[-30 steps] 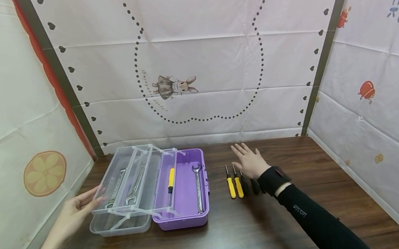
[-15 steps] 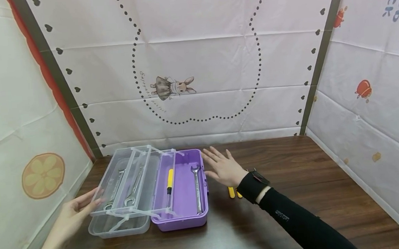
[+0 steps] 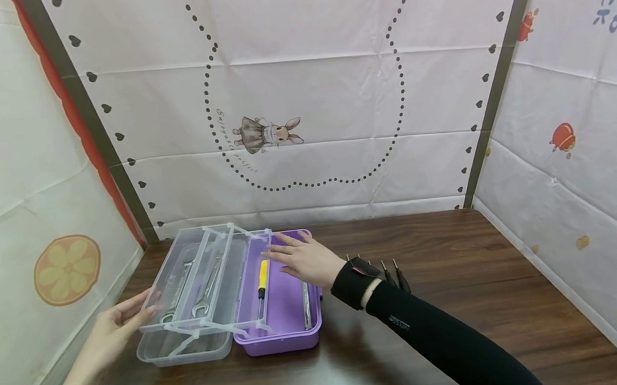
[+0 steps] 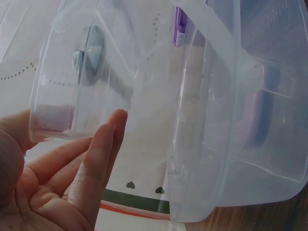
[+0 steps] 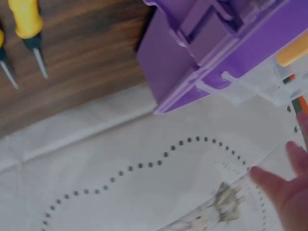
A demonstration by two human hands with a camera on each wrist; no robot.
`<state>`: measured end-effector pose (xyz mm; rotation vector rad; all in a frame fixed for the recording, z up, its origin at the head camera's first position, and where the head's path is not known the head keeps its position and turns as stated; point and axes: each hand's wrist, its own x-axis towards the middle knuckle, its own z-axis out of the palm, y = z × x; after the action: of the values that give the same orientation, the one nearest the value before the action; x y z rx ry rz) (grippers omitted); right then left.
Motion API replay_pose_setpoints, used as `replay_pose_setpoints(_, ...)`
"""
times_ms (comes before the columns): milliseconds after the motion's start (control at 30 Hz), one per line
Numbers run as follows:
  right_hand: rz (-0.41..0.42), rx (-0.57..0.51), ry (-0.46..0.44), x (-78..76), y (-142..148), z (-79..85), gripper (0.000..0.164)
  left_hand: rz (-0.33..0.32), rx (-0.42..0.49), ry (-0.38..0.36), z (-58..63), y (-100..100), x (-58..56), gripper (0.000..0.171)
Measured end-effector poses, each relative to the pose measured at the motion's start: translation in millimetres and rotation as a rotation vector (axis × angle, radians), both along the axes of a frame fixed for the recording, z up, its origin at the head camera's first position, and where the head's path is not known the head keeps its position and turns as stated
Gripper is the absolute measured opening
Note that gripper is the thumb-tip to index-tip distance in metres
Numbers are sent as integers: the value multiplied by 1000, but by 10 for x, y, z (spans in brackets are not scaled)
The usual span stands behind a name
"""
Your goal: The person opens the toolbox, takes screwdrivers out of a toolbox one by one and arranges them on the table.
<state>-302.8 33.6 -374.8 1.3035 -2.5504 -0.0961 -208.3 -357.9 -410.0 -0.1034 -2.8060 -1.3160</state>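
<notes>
My left hand (image 3: 108,340) grips the near left edge of a clear plastic tray (image 3: 189,325), thumb and fingers on either side in the left wrist view. The raised tray holds two wrenches (image 3: 208,290) and is joined by white arms to a purple toolbox (image 3: 280,344). Below it lies the toolbox's clear lid (image 3: 186,357), swung open. Inside the box are a yellow-handled screwdriver (image 3: 264,273) and a wrench (image 3: 307,310), partly covered by my right hand (image 3: 310,262). That hand hovers over the box with spread fingers, holding nothing.
Black screwdrivers (image 3: 401,279) lie on the wooden table (image 3: 450,248) right of the box, partly behind my right wrist. Yellow-handled screwdrivers (image 5: 28,19) show beside the box in the right wrist view. Printed white cloth (image 3: 313,98) walls the table at the back and sides.
My right hand has moved left, from above the row of screwdrivers to above the purple toolbox, fingers still spread. My left hand and the tray have stayed in place.
</notes>
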Motion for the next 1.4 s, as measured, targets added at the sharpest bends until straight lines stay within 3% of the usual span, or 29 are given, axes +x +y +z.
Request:
replay_pose_setpoints(133, 80, 86, 114, -21, -214, 94, 39, -4, -1, -15, 3, 0, 0, 65)
replay_pose_setpoints(267, 131, 179, 197, -44, -423, 160, 32, -10, 5, 17, 1, -1, -1, 63)
replay_pose_setpoints(400, 164, 250, 219, -36, -597, 209, 23, -13, 9, 48, -4, -2, 6, 61)
replay_pose_setpoints(600, 158, 304, 240, 4, -766, 251, 17, 1, 15, 21, -4, -4, 16, 64)
replay_pose_setpoints(733, 142, 323, 242, -3, -839, 230, 36, 4, 9, 8, 0, -7, 17, 65)
replay_pose_setpoints(833, 132, 352, 252, -15, -885, 202, 40, -1, 6, 20, -4, -10, 19, 64)
replay_pose_setpoints(1133, 129, 429, 348, 5, -1020, 142, 30, -19, 10, 69, -27, -27, 22, 60)
replay_pose_setpoints(1400, 103, 466, 352, 104, -1114, 174, 29, -15, 9, 58, -10, -15, 31, 60)
